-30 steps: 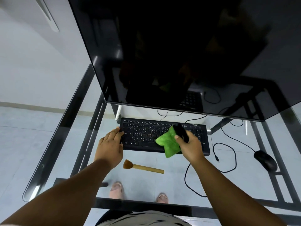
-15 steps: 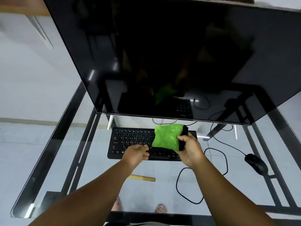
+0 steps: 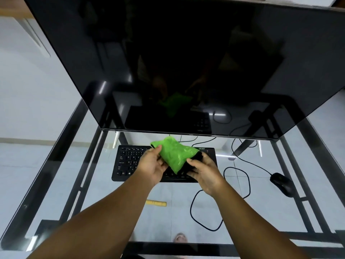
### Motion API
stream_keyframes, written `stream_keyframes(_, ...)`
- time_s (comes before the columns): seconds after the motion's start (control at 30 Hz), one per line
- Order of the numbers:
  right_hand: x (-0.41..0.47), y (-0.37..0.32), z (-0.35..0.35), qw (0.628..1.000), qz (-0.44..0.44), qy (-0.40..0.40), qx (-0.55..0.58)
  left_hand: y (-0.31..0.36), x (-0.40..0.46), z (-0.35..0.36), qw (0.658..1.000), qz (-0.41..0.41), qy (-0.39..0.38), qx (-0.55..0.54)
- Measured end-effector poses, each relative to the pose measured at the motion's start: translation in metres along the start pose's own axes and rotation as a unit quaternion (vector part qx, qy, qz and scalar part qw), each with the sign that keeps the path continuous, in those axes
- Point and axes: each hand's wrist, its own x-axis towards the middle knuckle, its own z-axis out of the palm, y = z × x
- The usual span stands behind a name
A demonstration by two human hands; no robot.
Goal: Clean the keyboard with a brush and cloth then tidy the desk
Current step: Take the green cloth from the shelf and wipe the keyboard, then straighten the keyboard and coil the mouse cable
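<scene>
Cloth now in 2 hands
The left hand (image 3: 152, 166) has joined the right hand (image 3: 204, 173), gripping the green cloth (image 3: 174, 154) above the keyboard (image 3: 128, 163); wiping likely follows.

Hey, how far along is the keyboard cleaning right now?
Done: nothing can be confirmed, though the brush lies on the glass desk, only its handle showing past the left forearm. In hand: both hands, left and right, grip the green cloth above the keyboard, not yet wiping. Left: wiping the keys, then tidying the brush, cloth and the loose cable beside the mouse.
</scene>
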Motion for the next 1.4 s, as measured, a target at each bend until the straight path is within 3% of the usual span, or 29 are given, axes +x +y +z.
stream_keyframes(0.13,-0.001,0.014,-0.012,0.996,0.029,-0.015,-0.088,0.006,-0.002,-0.013,0.999,0.035,-0.016,-0.003)
stream_keyframes(0.3,0.002,0.041,-0.003,0.965,-0.006,0.057,-0.258,0.017,-0.021,-0.043,0.995,0.056,0.015,0.080)
stream_keyframes(0.43,0.002,0.067,0.020,0.887,-0.052,-0.007,-0.458,0.027,-0.031,-0.081,0.984,0.044,0.053,0.162)
stream_keyframes(0.53,-0.001,0.093,0.050,0.859,-0.044,-0.086,-0.503,0.036,-0.035,-0.112,0.992,0.019,0.025,0.123)
stream_keyframes(0.57,-0.001,0.100,0.060,0.831,-0.057,-0.103,-0.544,0.041,-0.037,-0.123,0.993,0.011,0.016,0.118)
stream_keyframes(0.63,0.001,0.110,0.070,0.767,-0.087,-0.111,-0.626,0.047,-0.040,-0.142,0.992,-0.002,0.005,0.125)
stream_keyframes(0.8,-0.004,0.120,0.078,0.724,-0.091,-0.086,-0.678,0.057,-0.049,-0.178,0.986,-0.038,-0.013,0.165)
stream_keyframes(0.9,-0.014,0.124,0.070,0.737,-0.076,-0.030,-0.671,0.055,-0.051,-0.187,0.981,-0.052,-0.024,0.184)
stream_keyframes(1.03,-0.028,0.128,0.057,0.818,-0.030,0.074,-0.569,0.038,-0.047,-0.187,0.983,-0.069,-0.034,0.166)
stream_keyframes(1.17,-0.034,0.133,0.053,0.878,0.016,0.125,-0.461,0.019,-0.043,-0.181,0.980,-0.086,-0.043,0.173)
stream_keyframes(1.4,-0.034,0.142,0.064,0.895,0.039,0.120,-0.427,0.012,-0.036,-0.188,0.940,-0.039,-0.014,0.340)
